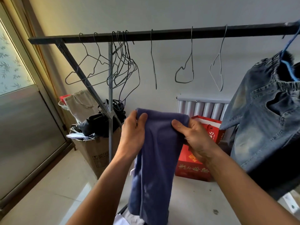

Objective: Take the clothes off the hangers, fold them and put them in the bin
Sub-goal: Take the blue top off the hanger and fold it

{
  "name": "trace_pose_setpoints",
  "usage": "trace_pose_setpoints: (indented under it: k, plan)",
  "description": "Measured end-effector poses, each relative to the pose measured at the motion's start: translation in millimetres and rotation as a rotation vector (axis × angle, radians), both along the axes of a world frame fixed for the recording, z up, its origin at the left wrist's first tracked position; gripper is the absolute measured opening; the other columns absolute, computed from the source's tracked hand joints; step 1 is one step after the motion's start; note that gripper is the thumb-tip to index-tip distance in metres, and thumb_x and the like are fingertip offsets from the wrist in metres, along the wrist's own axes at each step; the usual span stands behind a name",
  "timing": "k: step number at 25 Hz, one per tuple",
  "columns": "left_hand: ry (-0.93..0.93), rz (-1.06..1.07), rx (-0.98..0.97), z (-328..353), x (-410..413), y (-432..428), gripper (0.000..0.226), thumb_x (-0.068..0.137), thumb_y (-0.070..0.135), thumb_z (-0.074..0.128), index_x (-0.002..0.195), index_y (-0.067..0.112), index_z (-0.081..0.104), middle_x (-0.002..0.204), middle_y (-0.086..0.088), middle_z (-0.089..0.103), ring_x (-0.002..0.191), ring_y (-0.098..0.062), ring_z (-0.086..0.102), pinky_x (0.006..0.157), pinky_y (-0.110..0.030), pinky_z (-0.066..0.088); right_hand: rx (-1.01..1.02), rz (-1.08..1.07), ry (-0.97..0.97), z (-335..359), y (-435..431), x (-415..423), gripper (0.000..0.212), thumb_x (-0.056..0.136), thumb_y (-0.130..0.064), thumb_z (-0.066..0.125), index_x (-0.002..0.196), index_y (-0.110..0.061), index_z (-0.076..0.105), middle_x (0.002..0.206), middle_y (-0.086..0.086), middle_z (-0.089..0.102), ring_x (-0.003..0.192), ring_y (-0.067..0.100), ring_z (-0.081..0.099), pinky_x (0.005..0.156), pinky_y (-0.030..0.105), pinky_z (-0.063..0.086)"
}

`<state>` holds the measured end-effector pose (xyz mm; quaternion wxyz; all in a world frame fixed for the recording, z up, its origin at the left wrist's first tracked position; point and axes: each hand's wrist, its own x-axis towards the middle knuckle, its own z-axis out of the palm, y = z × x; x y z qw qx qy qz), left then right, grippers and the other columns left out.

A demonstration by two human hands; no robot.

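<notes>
A blue-purple garment [155, 159] hangs folded lengthwise in front of me, its lower end reaching down to the frame's bottom edge. My left hand [134, 133] grips its top left corner and my right hand [194, 138] pinches its top right corner. Above runs a dark clothes rail [162, 34] with several bare wire hangers [123, 70]. At the far right, faded denim jeans [266, 120] hang on a blue hanger [290, 62]. Something white [129, 219] shows below the garment; whether it belongs to a bin I cannot tell.
A cardboard box [95, 153] stuffed with dark bags stands by the rack's upright at left. Red gift bags [201, 159] sit on the floor before a white radiator [203, 108]. A sliding door [24, 127] fills the left side. Pale floor tiles lie below.
</notes>
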<state>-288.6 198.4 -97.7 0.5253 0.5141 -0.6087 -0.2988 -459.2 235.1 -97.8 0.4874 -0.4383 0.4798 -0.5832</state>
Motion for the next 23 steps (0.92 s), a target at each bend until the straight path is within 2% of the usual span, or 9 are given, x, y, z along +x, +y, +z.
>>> trace_pose_setpoints:
  k: [3, 5, 7, 9, 12, 15, 17, 20, 23]
  plan:
    - [0.123, 0.075, 0.003, 7, -1, 4, 0.024, 0.093, 0.033, 0.062, 0.112, 0.027, 0.049, 0.075, -0.004, 0.066, 0.065, -0.017, 0.059, 0.060, -0.027, 0.048, -0.037, -0.123, 0.133, 0, -2, 8, 0.014, 0.088, -0.024, 0.068, 0.100, -0.016, 0.067, 0.098, 0.003, 0.073, 0.094, 0.018, 0.069, 0.085, 0.034, 0.055]
    - [0.259, -0.039, 0.064, 8, -1, 7, 0.019, 0.094, 0.027, 0.062, 0.111, 0.024, 0.057, 0.069, -0.007, 0.065, 0.059, -0.016, 0.053, 0.049, -0.024, 0.043, -0.033, -0.210, 0.131, 1, -3, 10, 0.027, 0.085, -0.024, 0.072, 0.107, -0.014, 0.061, 0.102, 0.002, 0.070, 0.095, 0.017, 0.067, 0.085, 0.032, 0.053]
    - [0.367, -0.207, 0.177, 8, 4, 7, 0.014, 0.094, 0.019, 0.062, 0.107, 0.020, 0.066, 0.078, -0.006, 0.070, 0.063, -0.016, 0.055, 0.049, -0.023, 0.045, -0.049, -0.243, 0.037, 4, -4, 7, 0.045, 0.081, -0.021, 0.075, 0.119, -0.019, 0.052, 0.106, 0.000, 0.065, 0.095, 0.012, 0.063, 0.083, 0.024, 0.050]
    - [0.379, -0.376, 0.216, 10, 12, 5, 0.030, 0.089, 0.002, 0.064, 0.116, 0.014, 0.064, 0.086, -0.005, 0.072, 0.069, -0.013, 0.062, 0.055, -0.023, 0.052, -0.067, -0.149, -0.060, 6, -5, -2, 0.059, 0.078, -0.017, 0.076, 0.129, -0.028, 0.049, 0.111, 0.001, 0.063, 0.100, 0.013, 0.063, 0.086, 0.025, 0.049]
    - [0.090, -0.429, 0.168, 20, 22, -1, 0.058, 0.079, -0.013, 0.068, 0.130, 0.012, 0.054, 0.106, -0.009, 0.068, 0.087, -0.014, 0.068, 0.078, -0.024, 0.057, -0.073, 0.016, 0.038, 14, -3, -12, 0.061, 0.074, -0.006, 0.077, 0.128, -0.025, 0.055, 0.121, 0.006, 0.063, 0.111, 0.021, 0.062, 0.095, 0.034, 0.051]
    - [-0.347, -0.312, 0.020, 34, 28, -3, 0.053, 0.080, 0.017, 0.070, 0.130, 0.022, 0.055, 0.114, 0.000, 0.066, 0.103, -0.013, 0.064, 0.095, -0.031, 0.051, -0.155, -0.082, 0.437, 23, -1, -12, 0.036, 0.083, -0.004, 0.071, 0.114, -0.019, 0.062, 0.110, -0.005, 0.066, 0.099, 0.004, 0.063, 0.086, 0.016, 0.053]
    - [-0.548, -0.299, -0.036, 42, 32, -3, 0.036, 0.087, 0.023, 0.063, 0.123, 0.025, 0.060, 0.103, 0.008, 0.065, 0.097, -0.008, 0.061, 0.088, -0.026, 0.047, -0.218, -0.153, 0.602, 28, 0, -10, 0.020, 0.085, -0.010, 0.069, 0.103, -0.019, 0.065, 0.096, -0.008, 0.066, 0.086, 0.000, 0.061, 0.073, 0.011, 0.051]
    - [-0.661, -0.329, -0.094, 53, 40, -2, 0.017, 0.096, 0.019, 0.053, 0.094, 0.033, 0.061, 0.084, 0.011, 0.057, 0.080, -0.004, 0.052, 0.070, -0.023, 0.036, -0.282, -0.213, 0.758, 30, -3, -11, 0.006, 0.086, -0.017, 0.069, 0.092, -0.015, 0.067, 0.090, -0.003, 0.062, 0.084, 0.012, 0.058, 0.075, 0.023, 0.047]
    - [-0.697, -0.301, -0.166, 55, 49, -8, 0.018, 0.098, 0.024, 0.051, 0.085, 0.036, 0.054, 0.095, 0.003, 0.049, 0.093, -0.010, 0.046, 0.081, -0.021, 0.034, -0.377, -0.214, 0.856, 34, -6, -11, 0.008, 0.086, -0.019, 0.070, 0.089, -0.015, 0.065, 0.100, -0.002, 0.051, 0.093, 0.009, 0.048, 0.081, 0.015, 0.036]
